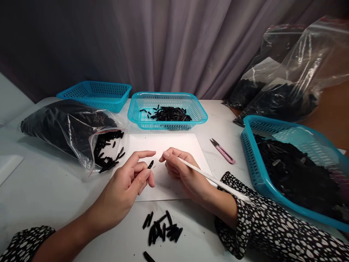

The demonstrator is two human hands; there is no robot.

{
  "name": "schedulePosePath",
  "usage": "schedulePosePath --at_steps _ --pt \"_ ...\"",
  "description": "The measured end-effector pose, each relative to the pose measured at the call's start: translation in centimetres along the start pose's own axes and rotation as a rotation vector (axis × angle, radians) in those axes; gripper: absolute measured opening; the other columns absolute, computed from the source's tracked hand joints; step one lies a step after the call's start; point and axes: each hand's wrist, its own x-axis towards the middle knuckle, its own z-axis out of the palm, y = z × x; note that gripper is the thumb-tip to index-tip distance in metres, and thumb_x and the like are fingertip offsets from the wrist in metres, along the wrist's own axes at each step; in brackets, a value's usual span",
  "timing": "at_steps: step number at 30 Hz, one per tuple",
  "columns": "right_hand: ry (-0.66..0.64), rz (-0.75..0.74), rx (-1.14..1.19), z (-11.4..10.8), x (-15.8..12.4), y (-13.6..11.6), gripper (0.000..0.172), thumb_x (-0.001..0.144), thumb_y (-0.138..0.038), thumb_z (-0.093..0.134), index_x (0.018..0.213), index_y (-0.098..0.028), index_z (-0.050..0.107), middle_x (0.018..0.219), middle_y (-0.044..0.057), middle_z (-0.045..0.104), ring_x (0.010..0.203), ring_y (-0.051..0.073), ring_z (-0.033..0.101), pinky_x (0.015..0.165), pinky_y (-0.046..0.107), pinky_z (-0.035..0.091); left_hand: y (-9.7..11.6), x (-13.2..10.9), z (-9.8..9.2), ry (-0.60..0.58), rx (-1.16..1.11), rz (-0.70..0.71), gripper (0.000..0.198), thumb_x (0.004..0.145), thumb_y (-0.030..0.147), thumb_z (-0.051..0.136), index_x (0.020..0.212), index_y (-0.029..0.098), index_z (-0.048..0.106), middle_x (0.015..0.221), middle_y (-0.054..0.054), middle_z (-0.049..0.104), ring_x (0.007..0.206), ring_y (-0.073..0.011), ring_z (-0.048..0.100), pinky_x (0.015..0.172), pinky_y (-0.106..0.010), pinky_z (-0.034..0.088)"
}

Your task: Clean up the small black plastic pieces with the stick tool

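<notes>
My left hand (128, 183) hovers over a white sheet of paper (174, 145), pinching a small black piece (150, 164) between its fingertips. My right hand (182, 173) is just to its right, fingers curled round a thin white stick (207, 177) that runs back along my wrist. The two hands are close but apart. A small heap of black pieces (163, 229) lies on the table in front of me, between my forearms.
A clear bag spilling black pieces (81, 134) lies at left. Teal baskets: an empty one (95, 92) back left, one (191, 105) with some pieces in the middle, a full one (251, 145) at right. Pink snips (223, 151) lie beside it. More bags (280, 91) stand back right.
</notes>
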Motion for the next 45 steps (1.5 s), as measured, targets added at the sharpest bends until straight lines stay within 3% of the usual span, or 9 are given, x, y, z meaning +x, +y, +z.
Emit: schedulePosePath --at_steps 9,13,23,26,31,34,40,43,45 --pt "-0.158 0.025 0.004 0.6 -0.5 -0.4 0.029 0.089 -0.045 0.070 0.079 -0.018 0.068 0.051 -0.009 0.033 0.049 0.009 0.020 0.045 0.026 0.014 0.4 -0.5 0.0 -0.067 -0.101 0.014 0.047 0.100 0.037 0.048 0.143 0.027 0.032 0.070 0.005 0.061 0.056 -0.0122 0.037 0.056 -0.029 0.029" --pt "-0.167 0.048 0.056 0.6 -0.7 -0.5 0.027 0.089 -0.044 0.070 0.080 -0.019 0.069 0.051 -0.010 0.030 0.048 0.008 0.018 0.045 0.026 0.012 0.4 -0.3 -0.3 -0.067 -0.159 0.038 0.044 0.096 0.031 0.050 0.138 0.024 0.038 0.069 0.003 0.063 0.055 -0.0121 0.036 0.054 -0.028 0.028" --pt "-0.189 0.026 0.092 0.5 -0.9 -0.7 0.030 0.085 -0.046 0.075 0.082 -0.016 0.071 0.051 -0.011 0.029 0.048 0.007 0.017 0.045 0.026 0.010 0.8 1.2 -1.5 0.204 -0.568 -0.003 0.062 0.046 0.005 0.051 0.106 0.018 0.062 0.081 -0.004 0.067 0.070 -0.0135 0.048 0.059 -0.022 0.039" --pt "-0.204 0.027 0.091 0.4 -0.9 -0.7 0.031 0.085 -0.047 0.075 0.082 -0.016 0.071 0.051 -0.011 0.029 0.048 0.007 0.017 0.044 0.026 0.010 0.5 1.5 -1.5 0.215 -0.543 0.000 0.060 0.045 0.003 0.051 0.100 0.020 0.067 0.083 -0.003 0.067 0.070 -0.0124 0.047 0.061 -0.021 0.039" --pt "-0.240 0.007 0.052 0.2 -1.0 -1.0 0.026 0.088 -0.043 0.072 0.083 -0.017 0.071 0.053 -0.010 0.035 0.048 0.007 0.023 0.044 0.023 0.015 -1.0 2.7 -1.8 0.240 -0.269 0.107 0.038 0.056 0.005 0.057 0.086 0.022 0.071 0.086 -0.002 0.066 0.082 -0.0169 0.055 0.068 -0.027 0.042" --pt "-0.400 -0.017 -0.116 0.0 -1.1 -1.4 0.022 0.086 -0.037 0.074 0.080 -0.016 0.073 0.060 -0.006 0.053 0.053 0.008 0.040 0.048 0.020 0.031 -2.0 3.7 -2.3 0.256 -0.192 0.153 0.037 0.054 0.005 0.053 0.082 0.023 0.070 0.086 -0.002 0.067 0.089 -0.0200 0.060 0.076 -0.032 0.044" --pt "-0.951 -0.057 -0.593 -0.7 -1.3 -2.0 0.014 0.090 -0.019 0.070 0.099 -0.011 0.078 0.085 0.008 0.078 0.072 0.014 0.068 0.068 0.022 0.052 -2.8 4.6 -3.1 0.239 -0.100 0.143 0.039 0.053 0.006 0.050 0.084 0.023 0.069 0.091 -0.002 0.070 0.094 -0.0207 0.061 0.083 -0.034 0.046" --pt "-0.989 -0.116 -0.634 -0.8 -1.3 -2.0 0.017 0.091 -0.023 0.071 0.101 -0.012 0.078 0.092 0.010 0.079 0.077 0.015 0.071 0.072 0.022 0.053 -2.5 4.3 -3.5 0.172 -0.033 0.118 0.040 0.056 0.005 0.051 0.086 0.022 0.072 0.094 -0.003 0.072 0.096 -0.0220 0.063 0.090 -0.038 0.048" --pt "-0.877 -0.157 -0.577 -0.7 -1.2 -1.8 0.020 0.092 -0.030 0.070 0.097 -0.013 0.078 0.087 0.008 0.079 0.073 0.015 0.069 0.069 0.023 0.052 -2.1 3.9 -3.8 0.114 0.041 0.099 0.047 0.057 0.003 0.049 0.093 0.022 0.073 0.101 -0.003 0.073 0.103 -0.0238 0.064 0.099 -0.041 0.046"
